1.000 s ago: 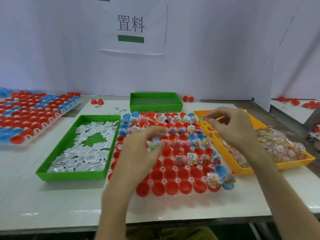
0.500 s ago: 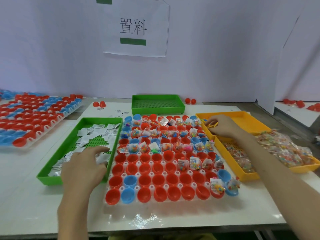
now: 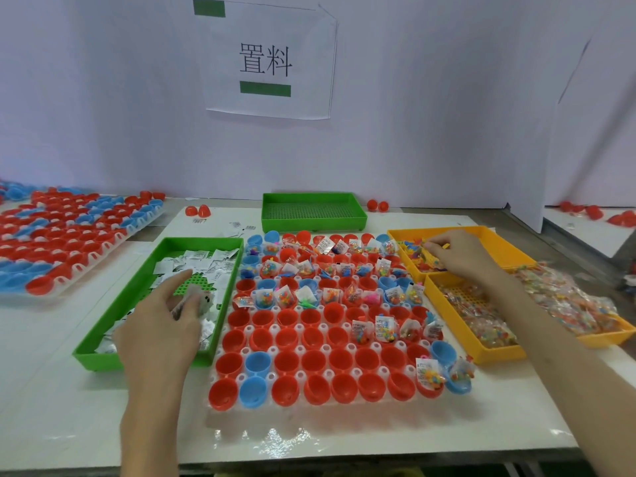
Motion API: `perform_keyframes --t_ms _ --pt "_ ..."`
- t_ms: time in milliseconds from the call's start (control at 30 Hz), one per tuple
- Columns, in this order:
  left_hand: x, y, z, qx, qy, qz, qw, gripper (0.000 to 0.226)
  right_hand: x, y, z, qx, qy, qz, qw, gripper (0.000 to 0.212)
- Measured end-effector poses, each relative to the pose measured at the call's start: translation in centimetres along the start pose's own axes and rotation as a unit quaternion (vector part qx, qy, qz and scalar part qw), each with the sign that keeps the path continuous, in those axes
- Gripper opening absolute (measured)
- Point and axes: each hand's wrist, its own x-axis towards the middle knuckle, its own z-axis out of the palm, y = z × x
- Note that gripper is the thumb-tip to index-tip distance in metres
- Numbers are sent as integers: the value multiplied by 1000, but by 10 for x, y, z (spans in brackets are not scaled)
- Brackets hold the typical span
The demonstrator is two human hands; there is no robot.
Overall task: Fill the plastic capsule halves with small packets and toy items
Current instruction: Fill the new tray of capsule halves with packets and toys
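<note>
**Both hands in the side trays, capsule rack between them**

The capsule halves [image 3: 313, 361], red and blue, sit open-side up in one clear rack [image 3: 268, 435] at the middle of the white worktop [image 3: 51, 390]. The far rows carry packets. Nearer, four halves in one row are filled, and two at the right end of the nearest row.

There are two green trays and at least two orange ones.
- **Left hand** [image 3: 165, 325]: it reaches into the near green tray [image 3: 96, 361], just beside the rack. Its blurred fingers curl on white packets [image 3: 199, 259].
- **Right hand** [image 3: 457, 256]: it pinches into the toy items [image 3: 413, 251] in the far orange tray [image 3: 499, 249].
- **Near orange tray** [image 3: 499, 352]: it holds clear bags [image 3: 481, 318].
- **Second green tray** [image 3: 313, 220]: it stands behind the rack.

A second rack [image 3: 69, 235] lies far left. A strip of worktop runs between the clear rack and the near edge.
</note>
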Motion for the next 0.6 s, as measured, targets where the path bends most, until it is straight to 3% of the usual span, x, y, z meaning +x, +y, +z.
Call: perform_keyframes --t_ms 167,367,600 --pt "5 -3 -1 44 -36 -6 998 28 -3 -3 0 24 11 6 1000 40" --pt "4 -2 -5 33 -46 -4 998 17 -11 -22 -14 94 73 -16 993 13" --pt "6 -5 -5 8 -105 -6 994 32 -21 -63 -34 178 94 -66 977 8"
